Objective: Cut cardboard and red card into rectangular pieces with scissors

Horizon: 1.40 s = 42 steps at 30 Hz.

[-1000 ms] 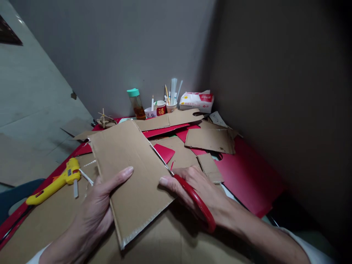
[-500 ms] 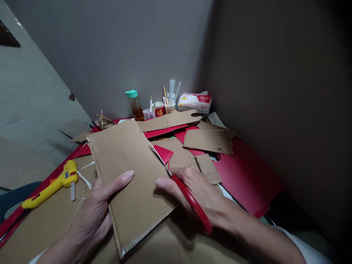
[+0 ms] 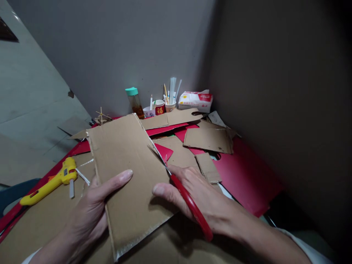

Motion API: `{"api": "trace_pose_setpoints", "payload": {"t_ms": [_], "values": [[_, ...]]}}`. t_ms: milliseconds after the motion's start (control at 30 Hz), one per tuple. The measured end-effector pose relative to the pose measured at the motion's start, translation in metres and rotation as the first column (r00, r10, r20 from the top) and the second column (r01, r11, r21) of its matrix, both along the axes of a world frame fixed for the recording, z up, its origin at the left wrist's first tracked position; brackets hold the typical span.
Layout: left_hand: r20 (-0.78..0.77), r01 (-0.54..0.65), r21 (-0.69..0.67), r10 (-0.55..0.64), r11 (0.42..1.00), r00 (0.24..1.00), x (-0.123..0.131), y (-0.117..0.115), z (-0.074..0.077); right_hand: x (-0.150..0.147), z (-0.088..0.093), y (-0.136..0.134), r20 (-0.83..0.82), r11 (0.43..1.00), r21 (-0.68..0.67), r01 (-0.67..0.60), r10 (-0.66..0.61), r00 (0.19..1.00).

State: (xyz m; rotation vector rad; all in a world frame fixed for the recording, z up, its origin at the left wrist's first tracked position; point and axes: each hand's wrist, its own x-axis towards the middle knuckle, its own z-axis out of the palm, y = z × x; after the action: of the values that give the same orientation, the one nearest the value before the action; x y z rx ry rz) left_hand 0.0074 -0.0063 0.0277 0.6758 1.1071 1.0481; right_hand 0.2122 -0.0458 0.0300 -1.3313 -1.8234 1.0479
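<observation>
A rectangular cardboard piece [image 3: 123, 150] is held up, tilted, above the table. My left hand [image 3: 100, 201] grips its left edge, thumb on the face and fingers hidden behind. Red-handled scissors [image 3: 191, 205] are in my right hand [image 3: 189, 194], at the right edge of that piece. One blade lies over the cardboard face; the other blade is mostly hidden. My right thumb is at the handle, and the remaining fingers are partly covered by it.
A yellow glue gun [image 3: 59, 179] lies at the left. Behind are a bottle [image 3: 134, 102], paper cups [image 3: 159, 107] holding sticks, and a tissue pack [image 3: 195, 101]. Cardboard scraps [image 3: 209, 140] and red sheets [image 3: 244, 176] spread to the right.
The cardboard has shifted slightly up and left with my left hand. My right thumb has moved a little left, and the scissors' handle end sits slightly lower.
</observation>
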Motion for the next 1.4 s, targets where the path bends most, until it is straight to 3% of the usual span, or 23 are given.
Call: {"api": "trace_pose_setpoints", "payload": {"t_ms": [267,433,767,933,1400], "values": [[-0.031,-0.046,-0.034,0.045,0.998,0.999,-0.003,-0.002,0.002,-0.005,-0.007,0.000,0.119,0.997,0.008,0.082,-0.082,0.989],[0.003,-0.023,-0.027,0.023,0.999,1.000,-0.001,-0.003,0.003,-0.008,-0.010,0.002,0.111,0.991,0.032,0.131,-0.134,0.985],[-0.004,0.002,-0.002,-0.002,1.000,1.000,-0.004,0.001,-0.004,-0.009,-0.011,0.004,0.176,0.992,0.095,0.077,-0.093,0.980],[-0.034,-0.001,0.037,0.002,0.999,0.999,-0.003,-0.001,-0.006,-0.008,-0.011,0.004,0.071,0.995,0.019,0.101,-0.102,0.992],[-0.044,-0.041,-0.020,0.041,0.999,0.998,0.000,-0.004,-0.002,-0.011,-0.006,0.005,0.109,0.985,-0.027,0.168,-0.164,0.980]]}}
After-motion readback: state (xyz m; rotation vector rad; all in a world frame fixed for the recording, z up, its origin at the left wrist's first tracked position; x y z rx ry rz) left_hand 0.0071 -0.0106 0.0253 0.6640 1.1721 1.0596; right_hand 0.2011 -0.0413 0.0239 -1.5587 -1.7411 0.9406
